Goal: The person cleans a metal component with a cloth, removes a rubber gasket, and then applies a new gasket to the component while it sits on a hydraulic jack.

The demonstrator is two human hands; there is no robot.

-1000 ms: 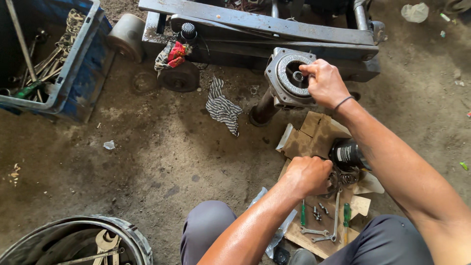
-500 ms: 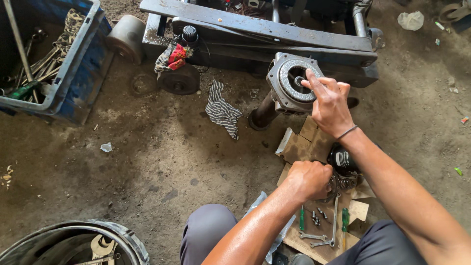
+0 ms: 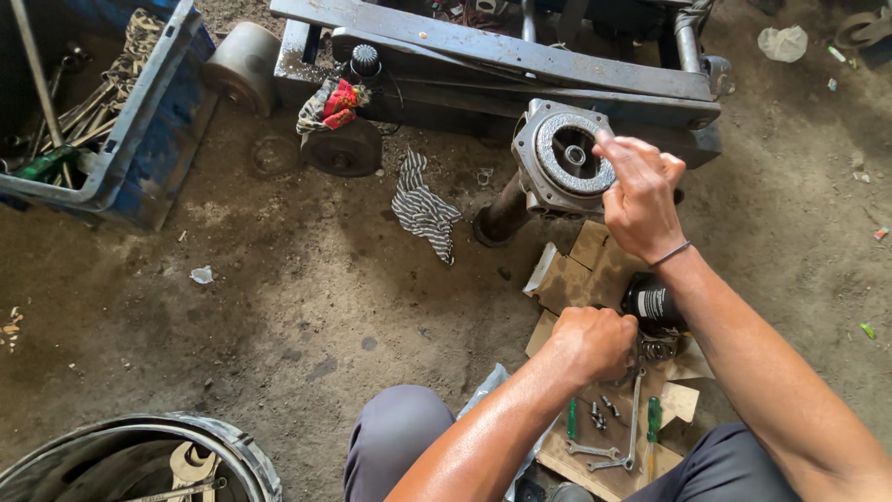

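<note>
Right hand (image 3: 641, 195) shifted off hub (image 3: 567, 158); dirt floor (image 3: 279, 307).

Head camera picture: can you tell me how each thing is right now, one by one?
Right hand: fingers on the rim of the round metal hub.
Left hand: closed in a fist over small parts on the cardboard.
Round metal hub: tilted, open middle facing up.
Striped rag: crumpled on the dirt floor.
Blue crate: open, full of tools.
Wrenches: lying flat on the cardboard.
</note>
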